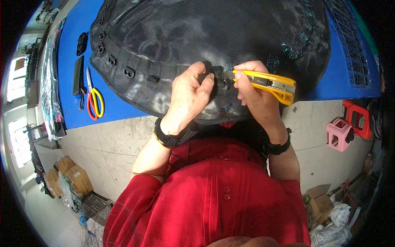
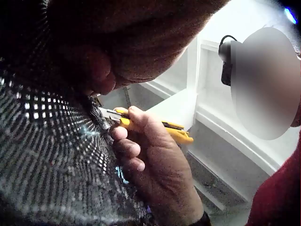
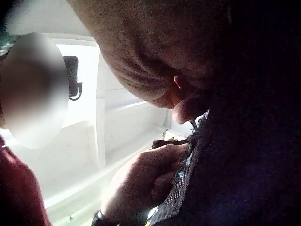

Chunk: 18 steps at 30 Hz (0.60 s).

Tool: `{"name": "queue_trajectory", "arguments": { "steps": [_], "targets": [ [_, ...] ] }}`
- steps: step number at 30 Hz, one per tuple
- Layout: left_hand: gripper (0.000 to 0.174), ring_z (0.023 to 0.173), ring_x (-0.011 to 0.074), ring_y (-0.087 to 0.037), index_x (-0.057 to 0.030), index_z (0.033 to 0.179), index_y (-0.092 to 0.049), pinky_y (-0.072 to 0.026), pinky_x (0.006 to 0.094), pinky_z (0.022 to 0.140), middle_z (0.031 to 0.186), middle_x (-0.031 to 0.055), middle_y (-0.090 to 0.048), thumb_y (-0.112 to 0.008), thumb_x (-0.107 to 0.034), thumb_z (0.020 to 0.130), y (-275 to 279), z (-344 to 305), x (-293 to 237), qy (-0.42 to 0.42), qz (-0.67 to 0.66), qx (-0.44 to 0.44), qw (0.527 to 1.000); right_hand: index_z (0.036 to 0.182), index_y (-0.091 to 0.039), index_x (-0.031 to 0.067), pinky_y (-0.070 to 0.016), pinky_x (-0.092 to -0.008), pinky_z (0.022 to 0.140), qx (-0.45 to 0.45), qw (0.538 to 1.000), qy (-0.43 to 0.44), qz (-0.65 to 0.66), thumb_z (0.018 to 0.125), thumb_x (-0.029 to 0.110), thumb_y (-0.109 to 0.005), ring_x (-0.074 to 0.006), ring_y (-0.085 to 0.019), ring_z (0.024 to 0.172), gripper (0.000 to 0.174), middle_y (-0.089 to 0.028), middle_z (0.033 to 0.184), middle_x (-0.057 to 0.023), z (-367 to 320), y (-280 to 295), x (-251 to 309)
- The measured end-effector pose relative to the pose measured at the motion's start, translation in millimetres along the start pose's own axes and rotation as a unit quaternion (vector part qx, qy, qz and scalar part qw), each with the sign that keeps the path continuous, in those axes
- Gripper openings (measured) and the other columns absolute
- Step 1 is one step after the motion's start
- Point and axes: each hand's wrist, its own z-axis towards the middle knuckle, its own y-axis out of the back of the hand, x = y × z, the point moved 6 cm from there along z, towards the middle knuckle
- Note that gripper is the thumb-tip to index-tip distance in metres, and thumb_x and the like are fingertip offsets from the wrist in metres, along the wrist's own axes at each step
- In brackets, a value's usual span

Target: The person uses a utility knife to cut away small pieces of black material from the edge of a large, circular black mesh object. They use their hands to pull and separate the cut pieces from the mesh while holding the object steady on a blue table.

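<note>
Black mesh fabric [image 1: 173, 37] with a webbing strip [image 1: 164, 69] along it lies over the blue table. The left hand [image 1: 191, 92] pinches the strip and the fabric at their near part, thumb and index finger together. Just right of it, the right hand [image 1: 259, 94] grips a yellow utility knife [image 1: 271, 84], its blade pointing left at the strip's end. In the left wrist view the knife [image 2: 176, 132] is held between thumb and fingers of the right hand [image 2: 160, 165], blade tip against the mesh [image 2: 56, 150]. The right wrist view is dark; the left hand [image 3: 141, 183] shows at the fabric edge.
Scissors [image 1: 95, 103] with red and yellow handles, a dark slim tool [image 1: 78, 76] and a small black item [image 1: 82, 44] lie on the blue table [image 1: 123, 115] at left. A plastic-wrapped sheet [image 1: 349, 45] is at right. A pink stool [image 1: 338, 133] and cardboard boxes [image 1: 78, 180] stand on the floor.
</note>
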Motion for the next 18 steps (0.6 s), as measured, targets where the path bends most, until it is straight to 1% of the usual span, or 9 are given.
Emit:
{"name": "queue_trajectory", "arguments": {
  "steps": [5,8,11,14,17,18],
  "targets": [
    [0.017,0.069,0.0315,-0.067,0.0004,0.096,-0.063,-0.0518,0.0417,0.067,0.077,0.0192,-0.065,-0.070,-0.015,0.098,-1.2,-0.4,3.0,0.009,-0.015,0.000,1.000,0.117,-0.066,0.0089,-0.0452,-0.0190,0.052,0.017,0.999,0.014,-0.033,0.106,0.016,-0.064,-0.0026,-0.057,0.061,0.013,-0.064,0.083,0.0005,1.6,2.2,3.0],
    [0.018,0.068,0.0313,-0.066,0.0000,0.097,-0.063,-0.0517,0.0418,0.067,0.076,0.0192,-0.064,-0.070,-0.016,0.098,-0.7,-0.5,2.5,0.021,-0.001,0.005,1.000,0.116,-0.066,0.0091,-0.0452,-0.0195,0.052,0.021,0.999,0.019,-0.038,0.106,0.016,-0.063,-0.0026,-0.057,0.061,0.013,-0.063,0.082,0.0006,1.0,2.5,4.1],
    [0.018,0.068,0.0313,-0.066,-0.0003,0.098,-0.063,-0.0515,0.0420,0.067,0.074,0.0195,-0.064,-0.070,-0.017,0.097,-0.9,-0.3,3.6,-0.001,0.004,-0.008,1.000,0.116,-0.066,0.0097,-0.0451,-0.0199,0.052,0.024,0.999,0.016,-0.044,0.107,0.017,-0.063,-0.0025,-0.057,0.061,0.013,-0.062,0.082,0.0012,0.0,2.7,2.9],
    [0.020,0.068,0.0085,-0.050,-0.0024,0.089,-0.060,-0.0451,0.0308,0.061,0.073,0.0031,-0.057,-0.073,-0.015,0.098,-1.4,-0.8,4.4,-0.004,-0.013,-0.016,1.000,0.116,-0.065,0.0101,-0.0451,-0.0200,0.053,0.031,0.998,0.014,-0.051,0.107,0.018,-0.063,-0.0024,-0.056,0.062,0.012,-0.062,0.081,0.0016,-1.5,3.6,1.9],
    [0.019,0.071,0.0095,-0.050,-0.0021,0.090,-0.061,-0.0458,0.0313,0.064,0.074,0.0024,-0.057,-0.073,-0.014,0.098,-3.5,-1.0,8.3,0.043,-0.044,0.004,0.998,0.115,-0.065,0.0101,-0.0450,-0.0199,0.053,0.038,0.997,0.014,-0.061,0.107,0.019,-0.063,-0.0023,-0.055,0.062,0.012,-0.061,0.081,0.0019,-4.0,4.3,2.1],
    [0.018,0.071,0.0097,-0.050,-0.0019,0.091,-0.061,-0.0460,0.0314,0.064,0.075,0.0022,-0.057,-0.073,-0.014,0.098,-3.5,-0.7,8.5,0.036,-0.042,-0.001,0.998,0.115,-0.065,0.0099,-0.0450,-0.0199,0.053,0.036,0.997,0.018,-0.064,0.107,0.019,-0.063,-0.0024,-0.055,0.062,0.012,-0.061,0.081,0.0021,-4.2,4.2,1.6]
  ]
}}
